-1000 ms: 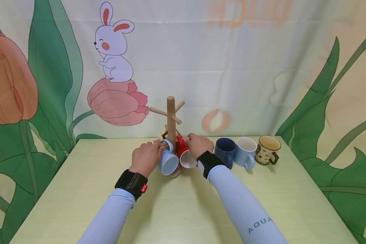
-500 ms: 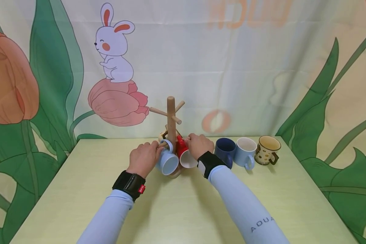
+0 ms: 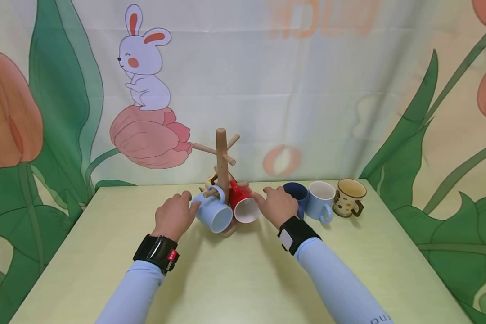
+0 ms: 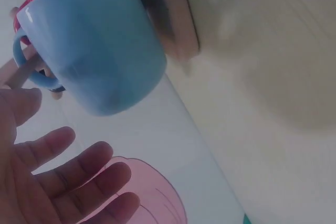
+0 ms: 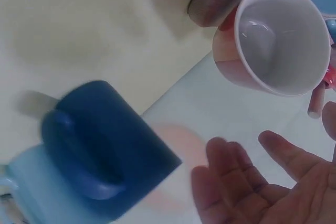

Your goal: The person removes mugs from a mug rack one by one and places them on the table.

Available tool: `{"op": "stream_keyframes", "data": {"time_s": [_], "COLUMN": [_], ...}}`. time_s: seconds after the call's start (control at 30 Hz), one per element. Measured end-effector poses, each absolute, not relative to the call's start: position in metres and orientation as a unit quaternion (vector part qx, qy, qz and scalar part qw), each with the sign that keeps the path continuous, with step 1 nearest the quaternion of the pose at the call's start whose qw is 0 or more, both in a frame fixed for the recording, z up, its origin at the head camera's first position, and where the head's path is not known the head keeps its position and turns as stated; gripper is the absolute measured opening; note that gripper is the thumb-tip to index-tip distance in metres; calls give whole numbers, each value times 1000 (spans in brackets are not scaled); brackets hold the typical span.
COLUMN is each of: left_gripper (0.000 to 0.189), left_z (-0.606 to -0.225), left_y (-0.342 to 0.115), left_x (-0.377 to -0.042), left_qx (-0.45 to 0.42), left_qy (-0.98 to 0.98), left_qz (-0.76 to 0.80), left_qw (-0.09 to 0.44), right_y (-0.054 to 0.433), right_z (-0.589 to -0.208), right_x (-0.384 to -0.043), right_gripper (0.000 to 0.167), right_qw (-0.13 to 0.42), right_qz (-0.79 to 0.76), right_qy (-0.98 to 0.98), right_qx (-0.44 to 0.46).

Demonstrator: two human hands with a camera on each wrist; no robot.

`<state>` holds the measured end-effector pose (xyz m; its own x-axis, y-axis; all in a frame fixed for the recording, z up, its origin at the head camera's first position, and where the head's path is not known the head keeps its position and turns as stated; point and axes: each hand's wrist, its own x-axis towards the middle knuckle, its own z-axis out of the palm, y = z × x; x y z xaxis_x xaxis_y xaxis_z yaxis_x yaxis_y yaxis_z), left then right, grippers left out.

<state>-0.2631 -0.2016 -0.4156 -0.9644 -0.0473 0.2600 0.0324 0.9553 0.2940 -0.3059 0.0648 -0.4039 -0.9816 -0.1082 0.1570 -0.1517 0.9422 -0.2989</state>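
Observation:
A wooden mug tree [image 3: 222, 153] stands toward the back of the table. On its lower pegs hang a light blue mug [image 3: 216, 216] by its handle and a red mug [image 3: 243, 204] with a white inside. A cream mug [image 3: 211, 181] is partly hidden behind the post. My left hand [image 3: 174, 216], fingers spread, is just left of the light blue mug; the left wrist view shows its palm with nothing in it. To the right of the red mug my right hand [image 3: 277, 204] is also spread, its palm bare in the right wrist view, near the dark blue mug [image 5: 110, 145].
At the back right of the table stand a light blue mug with a white inside [image 3: 321, 200] and a spotted cream mug [image 3: 349, 198], in line with the dark blue one. Bare upper pegs [image 3: 204, 148] stick out from the tree. A printed curtain [image 3: 324, 90] hangs behind.
Both hands have come away from the mug tree, left hand leftward and right hand rightward, fingers opening. The light blue and red mugs stay hanging on the pegs.

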Motion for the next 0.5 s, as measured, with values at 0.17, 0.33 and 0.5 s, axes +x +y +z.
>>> {"op": "stream_keyframes", "data": {"time_s": [0.17,0.33,0.5], "left_gripper": [53,63,77], "left_z": [-422,-431,-441], "left_y": [-210,-212,-212], "left_x": [-256,-251,-249], "left_qx": [31,45,60], "left_qy": [-979,-979,-978], "left_qz": [-167,-183,-194], "left_qw": [115,83,47], "right_y": [79,90,95], "right_z": [-417,-429,-439], "right_x": [-289,-270,-256], "right_gripper": [61,68,69], "right_qw": [69,30,2], "right_qz": [175,179,171], "right_qy": [-980,-981,-983], "right_qx": [66,60,59]}}
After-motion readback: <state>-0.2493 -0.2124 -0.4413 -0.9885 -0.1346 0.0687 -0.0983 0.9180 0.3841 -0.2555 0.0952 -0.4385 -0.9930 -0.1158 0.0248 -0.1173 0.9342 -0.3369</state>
